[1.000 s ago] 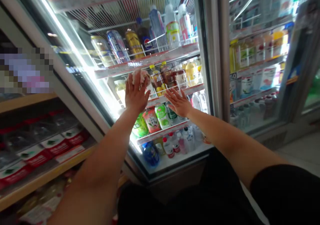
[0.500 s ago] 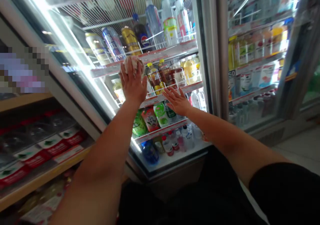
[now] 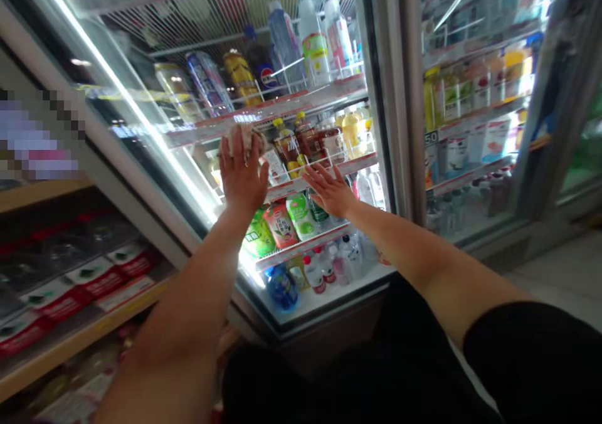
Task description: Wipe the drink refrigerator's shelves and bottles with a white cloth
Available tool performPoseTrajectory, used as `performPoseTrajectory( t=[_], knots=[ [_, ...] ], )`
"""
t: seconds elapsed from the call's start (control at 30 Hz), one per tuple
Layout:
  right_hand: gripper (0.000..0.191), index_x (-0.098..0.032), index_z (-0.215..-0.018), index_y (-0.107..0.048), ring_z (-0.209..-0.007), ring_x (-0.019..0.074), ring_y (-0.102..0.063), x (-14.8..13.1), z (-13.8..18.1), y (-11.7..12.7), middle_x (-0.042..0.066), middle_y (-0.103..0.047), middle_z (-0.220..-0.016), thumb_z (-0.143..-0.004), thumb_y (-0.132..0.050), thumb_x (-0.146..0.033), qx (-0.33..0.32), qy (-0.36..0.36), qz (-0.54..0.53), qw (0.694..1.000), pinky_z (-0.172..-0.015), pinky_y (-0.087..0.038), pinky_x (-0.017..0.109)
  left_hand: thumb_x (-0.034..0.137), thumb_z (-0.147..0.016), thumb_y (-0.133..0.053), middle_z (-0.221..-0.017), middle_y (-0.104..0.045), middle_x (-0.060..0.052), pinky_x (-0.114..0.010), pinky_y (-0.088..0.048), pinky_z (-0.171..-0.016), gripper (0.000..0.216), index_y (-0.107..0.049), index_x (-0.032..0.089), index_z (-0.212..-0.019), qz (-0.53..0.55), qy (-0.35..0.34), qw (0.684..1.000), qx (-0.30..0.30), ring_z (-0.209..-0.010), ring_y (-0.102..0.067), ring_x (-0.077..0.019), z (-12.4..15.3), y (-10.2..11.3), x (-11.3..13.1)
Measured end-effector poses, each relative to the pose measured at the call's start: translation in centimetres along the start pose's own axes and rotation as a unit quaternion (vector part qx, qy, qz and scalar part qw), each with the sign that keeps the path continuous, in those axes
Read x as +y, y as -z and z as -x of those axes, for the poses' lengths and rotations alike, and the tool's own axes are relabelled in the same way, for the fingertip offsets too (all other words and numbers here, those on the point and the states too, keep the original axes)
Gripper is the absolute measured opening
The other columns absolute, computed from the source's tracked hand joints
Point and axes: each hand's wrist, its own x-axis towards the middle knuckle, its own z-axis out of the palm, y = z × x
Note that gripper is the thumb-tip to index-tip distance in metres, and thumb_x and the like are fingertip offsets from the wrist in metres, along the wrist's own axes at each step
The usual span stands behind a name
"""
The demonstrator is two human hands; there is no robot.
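My left hand (image 3: pixel 242 176) presses a crumpled whitish cloth (image 3: pixel 244 137) flat against the glass door (image 3: pixel 329 47) of a lit drinks fridge, fingers spread upward over the cloth. My right hand (image 3: pixel 329 190) lies open and flat on the same glass, a little lower and to the right, holding nothing. Behind the glass, shelves carry bottles (image 3: pixel 305 41) and cans (image 3: pixel 207 82) of drinks.
A second fridge (image 3: pixel 475 98) with a glass door stands to the right. On the left, wooden shelves (image 3: pixel 61 342) hold red and white packets. A pale tiled floor (image 3: pixel 564 273) shows at lower right.
My left hand with the cloth slid up the glass, then back down slightly and to the left. My right hand stayed flat in nearly the same spot.
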Motion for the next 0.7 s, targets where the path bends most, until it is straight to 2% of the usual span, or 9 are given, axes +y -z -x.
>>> performPoseTrajectory(
  t=[0.13,0.2,0.33,0.4,0.47,0.57,0.6,0.63,0.7],
  knots=[
    [0.068,-0.029,-0.167,-0.012,-0.161,0.0254,-0.016,-0.1,0.0,0.1,0.002,-0.025,-0.172,-0.106,-0.041,-0.032,0.008,0.005,0.002,1.0,-0.132,-0.005,0.06,0.039,-0.101,-0.055,-0.167,-0.035,-0.007,-0.06,-0.018,-0.129,0.054,-0.05,0.029,-0.154,0.011,-0.141,0.984,-0.107,-0.16,-0.013,-0.0323,5.3,-0.9,0.2],
    [0.068,-0.03,-0.167,-0.01,-0.161,0.0255,-0.017,-0.1,0.0,0.1,0.002,-0.025,-0.172,-0.106,-0.041,-0.032,0.007,0.006,0.002,1.0,-0.131,-0.006,0.06,0.037,-0.101,-0.054,-0.167,-0.036,-0.007,-0.058,-0.019,-0.13,0.054,-0.05,0.031,-0.154,0.007,-0.136,0.986,-0.1,-0.16,-0.015,-0.0307,5.9,-0.7,-0.6],
    [0.065,-0.028,-0.167,-0.015,-0.161,0.0255,-0.017,0.0,0.0,0.0,0.003,-0.026,-0.172,-0.106,-0.04,-0.032,0.002,0.0,0.008,1.0,-0.131,-0.009,0.06,0.036,-0.101,-0.054,-0.173,-0.016,-0.011,-0.063,-0.011,-0.13,0.065,-0.037,0.023,-0.162,0.0,-0.034,0.999,-0.025,-0.161,-0.003,-0.034,4.5,0.3,-2.4],
    [0.065,-0.028,-0.166,-0.017,-0.161,0.0254,-0.016,-0.1,0.0,0.0,0.003,-0.026,-0.172,-0.106,-0.04,-0.031,0.005,0.0,0.012,1.0,-0.131,-0.008,0.06,0.037,-0.101,-0.054,-0.173,-0.011,-0.012,-0.064,-0.009,-0.129,0.067,-0.034,0.021,-0.163,0.003,-0.011,1.0,-0.021,-0.16,0.0,-0.0352,5.1,0.1,-2.1],
    [0.066,-0.028,-0.167,-0.016,-0.162,0.0255,-0.016,-0.1,0.0,0.1,0.003,-0.025,-0.172,-0.106,-0.041,-0.031,0.008,0.001,0.012,1.0,-0.131,-0.006,0.06,0.037,-0.099,-0.056,-0.172,-0.016,-0.011,-0.063,-0.011,-0.13,0.066,-0.038,0.023,-0.161,0.007,-0.03,0.998,-0.047,-0.16,-0.002,-0.035,7.4,-0.6,-1.0],
    [0.066,-0.028,-0.167,-0.016,-0.161,0.0253,-0.017,-0.2,0.0,0.2,0.003,-0.026,-0.172,-0.105,-0.041,-0.032,0.004,-0.003,0.009,1.0,-0.131,-0.007,0.06,0.034,-0.097,-0.06,-0.166,-0.036,-0.007,-0.056,-0.022,-0.13,0.058,-0.049,0.031,-0.155,0.018,-0.15,0.979,-0.137,-0.159,-0.017,-0.0306,11.5,-1.9,0.9],
    [0.065,-0.028,-0.166,-0.017,-0.161,0.025,-0.017,-0.2,0.0,0.3,0.003,-0.026,-0.172,-0.106,-0.041,-0.033,0.001,-0.004,0.008,1.0,-0.131,-0.007,0.06,0.033,-0.098,-0.06,-0.164,-0.04,-0.005,-0.054,-0.024,-0.13,0.056,-0.051,0.033,-0.153,0.017,-0.176,0.973,-0.15,-0.158,-0.021,-0.0294,12.3,-2.1,1.1],
    [0.064,-0.027,-0.166,-0.019,-0.161,0.0247,-0.017,-0.2,-0.1,0.3,0.003,-0.026,-0.172,-0.106,-0.04,-0.033,-0.003,-0.004,0.007,1.0,-0.131,-0.008,0.059,0.032,-0.099,-0.058,-0.163,-0.041,-0.004,-0.053,-0.026,-0.129,0.055,-0.051,0.034,-0.153,0.013,-0.186,0.971,-0.15,-0.158,-0.024,-0.0288,12.6,-2.2,1.0],
    [0.062,-0.026,-0.166,-0.022,-0.161,0.0244,-0.017,-0.2,-0.1,0.3,0.004,-0.027,-0.171,-0.106,-0.039,-0.033,-0.009,-0.005,0.008,1.0,-0.132,-0.007,0.059,0.033,-0.101,-0.055,-0.165,-0.038,-0.004,-0.054,-0.025,-0.129,0.054,-0.049,0.033,-0.155,0.004,-0.16,0.98,-0.119,-0.158,-0.022,-0.029,11.7,-1.9,0.4]
  ],
)
